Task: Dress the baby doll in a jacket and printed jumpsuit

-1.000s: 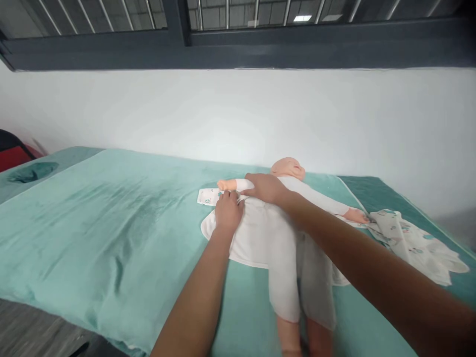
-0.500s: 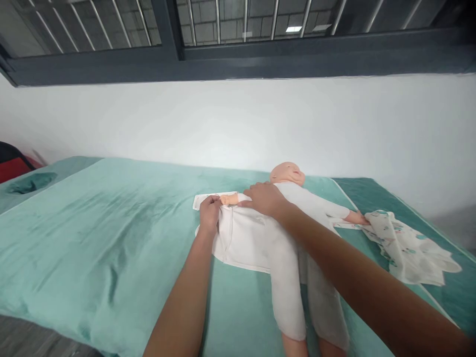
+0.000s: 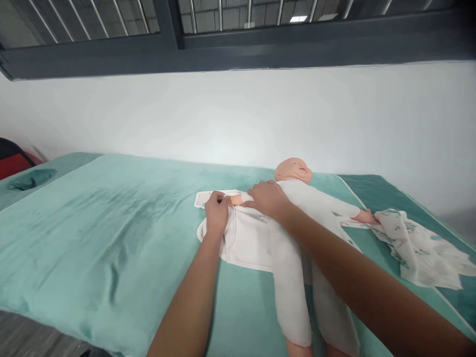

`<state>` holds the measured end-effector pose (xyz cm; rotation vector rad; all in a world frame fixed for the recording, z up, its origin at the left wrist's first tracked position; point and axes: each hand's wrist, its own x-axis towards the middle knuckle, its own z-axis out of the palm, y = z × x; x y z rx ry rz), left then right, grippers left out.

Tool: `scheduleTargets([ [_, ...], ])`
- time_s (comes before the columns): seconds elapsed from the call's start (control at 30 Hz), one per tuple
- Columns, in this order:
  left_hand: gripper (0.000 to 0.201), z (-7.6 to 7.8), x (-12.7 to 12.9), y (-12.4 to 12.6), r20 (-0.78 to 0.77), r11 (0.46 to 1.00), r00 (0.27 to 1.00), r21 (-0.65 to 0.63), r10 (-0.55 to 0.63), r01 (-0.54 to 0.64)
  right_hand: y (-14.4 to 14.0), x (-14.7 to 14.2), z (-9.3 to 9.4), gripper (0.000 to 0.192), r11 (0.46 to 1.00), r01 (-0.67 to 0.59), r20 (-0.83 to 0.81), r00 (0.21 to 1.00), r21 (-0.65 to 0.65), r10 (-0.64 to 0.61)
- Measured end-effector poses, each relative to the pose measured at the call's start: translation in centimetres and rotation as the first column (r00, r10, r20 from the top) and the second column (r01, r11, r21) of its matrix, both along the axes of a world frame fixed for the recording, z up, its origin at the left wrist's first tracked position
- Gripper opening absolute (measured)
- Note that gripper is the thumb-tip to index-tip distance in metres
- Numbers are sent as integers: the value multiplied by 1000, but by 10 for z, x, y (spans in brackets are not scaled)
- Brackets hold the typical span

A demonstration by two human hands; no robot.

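Note:
A baby doll [image 3: 292, 292] with a white cloth body lies on its back, its head away from me and turned to the right. My left hand [image 3: 216, 214] is closed in a pinch at the doll's small hand, at the end of its outstretched arm. My right hand [image 3: 268, 199] lies over the same arm near the shoulder, fingers bent around it and thumb toward the wrist. Beneath that arm a white baby shirt [image 3: 247, 243] is spread flat, its patterned sleeve [image 3: 203, 198] showing beyond my left hand. The shirt runs under the doll's torso.
At the right, a crumpled white patterned cloth [image 3: 420, 253] lies by the doll's other hand. The green bed [image 3: 92, 238] meets a white wall [image 3: 223, 119] under a barred window. A red and black item [image 3: 15, 161] stands at the far left.
My left hand has turned slightly and shifted a little right along the doll's hand. My right hand stays on the arm. The whole view has shifted slightly.

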<state>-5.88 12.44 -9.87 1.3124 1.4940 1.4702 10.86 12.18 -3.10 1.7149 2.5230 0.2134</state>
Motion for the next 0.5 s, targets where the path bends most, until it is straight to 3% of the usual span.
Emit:
scheduleTargets([
  [0.13, 5, 1, 9, -5, -300, 960, 919, 26, -257, 277, 5, -11, -8, 32, 999, 31, -39, 999, 35, -30],
  [0.2, 9, 1, 11, -6, -343, 936, 885, 43, -314, 349, 7, -18, -10, 27, 997, 56, -56, 997, 57, -52],
  [0.3, 19, 1, 9, -4, -389, 964, 902, 104, -185, 243, 6, -19, -7, 30, 989, 93, -94, 992, 117, -82],
  [0.4, 19, -1, 6, -3, -521, 989, 854, 128, 5, 71, -4, -2, -2, 31, 978, 121, -256, 964, 170, -75],
  [0.5, 19, -1, 6, -5, -645, 994, 760, 111, 73, -1, -21, 38, -3, 29, 939, 245, -570, 819, 243, -66],
])
